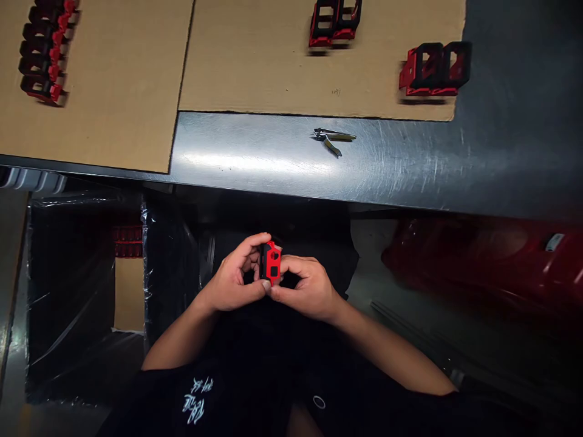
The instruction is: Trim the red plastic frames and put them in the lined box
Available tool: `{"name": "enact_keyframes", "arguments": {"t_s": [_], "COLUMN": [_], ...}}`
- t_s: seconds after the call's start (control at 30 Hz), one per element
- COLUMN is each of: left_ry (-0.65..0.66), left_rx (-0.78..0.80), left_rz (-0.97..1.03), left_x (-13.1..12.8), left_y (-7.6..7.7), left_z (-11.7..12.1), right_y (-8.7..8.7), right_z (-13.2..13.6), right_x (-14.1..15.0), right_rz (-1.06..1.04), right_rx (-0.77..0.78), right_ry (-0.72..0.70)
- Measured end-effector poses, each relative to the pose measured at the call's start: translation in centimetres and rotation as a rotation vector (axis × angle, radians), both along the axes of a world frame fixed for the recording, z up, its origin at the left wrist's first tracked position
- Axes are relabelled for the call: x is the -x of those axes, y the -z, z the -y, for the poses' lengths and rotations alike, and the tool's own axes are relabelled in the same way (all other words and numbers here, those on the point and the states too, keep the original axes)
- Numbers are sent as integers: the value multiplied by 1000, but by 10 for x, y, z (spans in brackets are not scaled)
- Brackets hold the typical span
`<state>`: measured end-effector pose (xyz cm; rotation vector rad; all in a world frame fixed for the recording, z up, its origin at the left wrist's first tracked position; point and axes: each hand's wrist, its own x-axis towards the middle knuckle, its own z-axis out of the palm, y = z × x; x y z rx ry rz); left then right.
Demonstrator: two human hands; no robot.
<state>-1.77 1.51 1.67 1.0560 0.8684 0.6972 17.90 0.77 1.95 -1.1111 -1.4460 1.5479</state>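
Red-and-black part (pixel 272 263) pinched between both hands, left (pixel 238 276) and right (pixel 310 285), just below the bench (pixel 255 152) edge, folks.

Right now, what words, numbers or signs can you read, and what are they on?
White writing on the dark shirt: too unclear to read.
Faint scribble on the cardboard: too small.
Pale label on the big red thing: too blurred.
Nothing is clear enough to quote.
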Motion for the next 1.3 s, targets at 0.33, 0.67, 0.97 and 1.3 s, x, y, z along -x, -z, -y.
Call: {"name": "enact_keyframes", "arguments": {"t_s": [0.33, 0.67, 0.97, 1.3], "left_ry": [-83, -268, 7, -33], "left_rx": [96, 196, -65, -181], "left_rz": [-41, 39, -148, -353], "left_x": [-9, -12, -5, -4], "left_y": [-5, 2, -12, -20], "left_z": [-1, -1, 1, 2], "right_y": [-1, -5, 0, 1], "right_z": [2, 1, -1, -5], "right_x": [4, 6, 4, -8], "right_rz": [71, 54, 37, 20], "right_rx": [-79, -87, -153, -17], "right_ry": [14, 26, 58, -64]}}
